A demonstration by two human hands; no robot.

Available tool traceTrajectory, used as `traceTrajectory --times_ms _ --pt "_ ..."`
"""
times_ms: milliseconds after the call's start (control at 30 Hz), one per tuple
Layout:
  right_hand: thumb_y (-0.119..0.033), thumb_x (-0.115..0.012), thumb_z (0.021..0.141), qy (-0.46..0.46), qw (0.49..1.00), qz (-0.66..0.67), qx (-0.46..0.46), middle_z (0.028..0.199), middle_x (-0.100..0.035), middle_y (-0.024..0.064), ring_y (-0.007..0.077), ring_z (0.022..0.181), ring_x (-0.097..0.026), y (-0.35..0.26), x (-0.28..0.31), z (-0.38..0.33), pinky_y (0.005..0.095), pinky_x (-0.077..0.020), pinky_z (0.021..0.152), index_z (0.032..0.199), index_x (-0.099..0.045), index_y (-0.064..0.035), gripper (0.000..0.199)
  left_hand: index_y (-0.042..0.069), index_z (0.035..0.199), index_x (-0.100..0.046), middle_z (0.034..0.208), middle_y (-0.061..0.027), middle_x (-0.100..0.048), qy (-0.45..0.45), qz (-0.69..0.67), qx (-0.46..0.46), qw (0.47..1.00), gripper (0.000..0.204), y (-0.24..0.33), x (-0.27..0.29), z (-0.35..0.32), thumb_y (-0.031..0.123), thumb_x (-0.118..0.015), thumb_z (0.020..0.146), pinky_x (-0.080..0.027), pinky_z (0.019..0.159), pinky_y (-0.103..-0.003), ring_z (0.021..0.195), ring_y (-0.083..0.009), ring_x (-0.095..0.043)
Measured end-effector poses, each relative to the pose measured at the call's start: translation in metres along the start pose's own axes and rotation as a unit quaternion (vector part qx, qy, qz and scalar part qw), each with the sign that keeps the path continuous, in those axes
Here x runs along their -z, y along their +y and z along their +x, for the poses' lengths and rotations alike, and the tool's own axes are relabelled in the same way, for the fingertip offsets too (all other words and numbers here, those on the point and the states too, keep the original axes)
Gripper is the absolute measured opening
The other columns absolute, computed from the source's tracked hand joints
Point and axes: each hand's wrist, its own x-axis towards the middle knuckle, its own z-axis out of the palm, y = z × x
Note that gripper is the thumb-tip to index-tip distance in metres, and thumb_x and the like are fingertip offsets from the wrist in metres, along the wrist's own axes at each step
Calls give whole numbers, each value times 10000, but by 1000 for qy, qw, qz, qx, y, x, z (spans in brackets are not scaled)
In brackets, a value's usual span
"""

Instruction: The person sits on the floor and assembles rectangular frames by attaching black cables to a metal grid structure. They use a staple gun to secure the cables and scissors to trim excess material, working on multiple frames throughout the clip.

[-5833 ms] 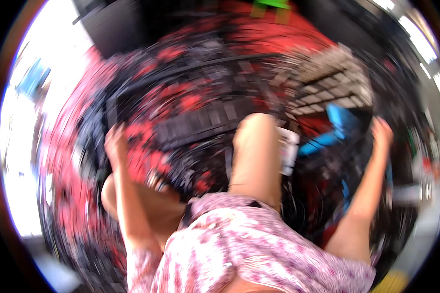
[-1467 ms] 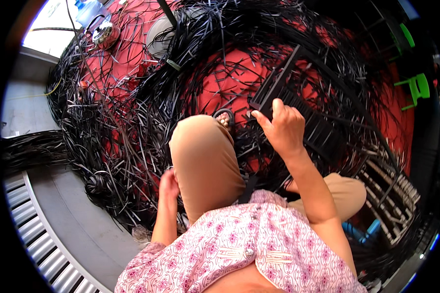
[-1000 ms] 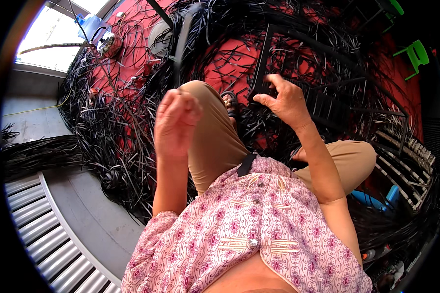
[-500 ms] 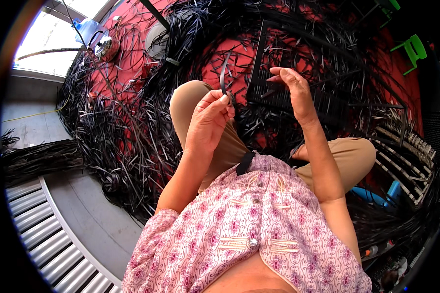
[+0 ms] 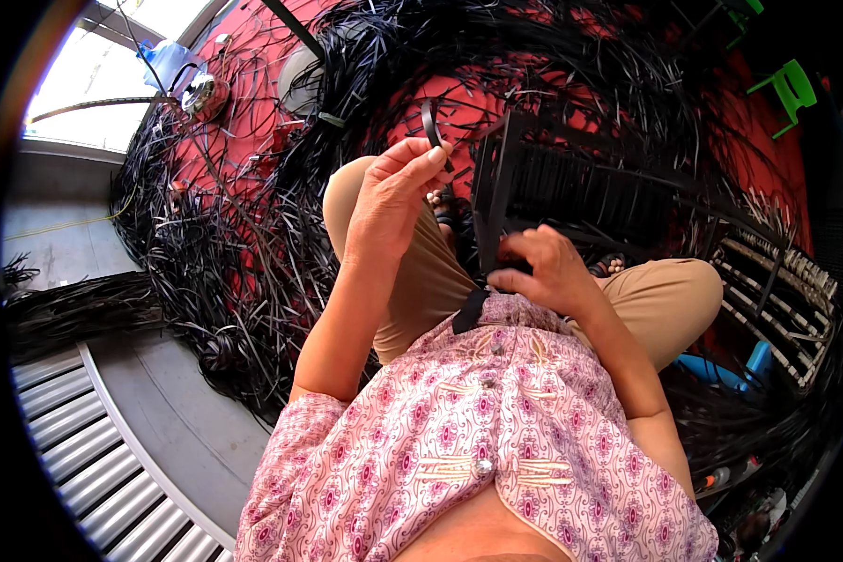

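My left hand (image 5: 393,199) is raised over my left knee, with thumb and fingers pinched on a narrow black strip (image 5: 429,124) that curls upward. In front of my lap, a black slatted furniture frame (image 5: 499,192) stands tilted, its near end close to my waist. My right hand (image 5: 545,270) is curled at the frame's near end, thumb below and fingers above. Part of its grip is hidden by the dark frame. Dense black slats or strips (image 5: 595,187) fill the frame's middle.
Heaps of loose black strips (image 5: 244,290) cover much of the red floor (image 5: 253,84). A green chair (image 5: 789,94) stands far right, and a frame with pale wrapped bars (image 5: 768,300) lies at right. Metal rollers (image 5: 112,459) lie at lower left.
My right hand has come down and toward me onto the frame, which now stands tilted nearer my lap. My left hand has risen slightly with the strip.
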Motion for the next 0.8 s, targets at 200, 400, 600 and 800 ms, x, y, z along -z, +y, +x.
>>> traceTrajectory --times_ms 200,400,600,800 --pt "-375 -751 775 -37 995 72 -51 808 -608 98 294 803 -553 -15 1 -41 392 -439 777 999 -685 -110 354 40 966 -672 956 -28 -685 -48 72 11 996 86 -6 -22 14 112 -655 921 -441 757 -208 842 -67 -584" --pt "-361 -756 768 13 996 73 -38 843 -639 96 276 807 -573 -8 -4 -36 371 -430 805 991 -689 -95 354 36 974 -703 1041 -49 -695 -39 109 -4 993 100 -19 -22 31 102 -671 905 -445 791 -218 910 -71 -601" --pt "-361 -762 762 18 996 83 -16 836 -651 85 262 793 -583 -6 -11 -37 369 -436 790 989 -689 -91 360 39 949 -717 1027 -46 -696 -44 153 -40 986 80 -30 -21 35 50 -692 874 -455 881 -260 946 -110 -619" --pt "-343 -768 755 62 976 190 -85 935 -674 99 271 910 -621 -10 -1 -53 367 -456 844 1055 -675 -68 418 14 951 -701 1012 -39 -667 -41 213 -87 972 112 -42 -20 42 35 -707 841 -464 840 -246 925 -117 -614"
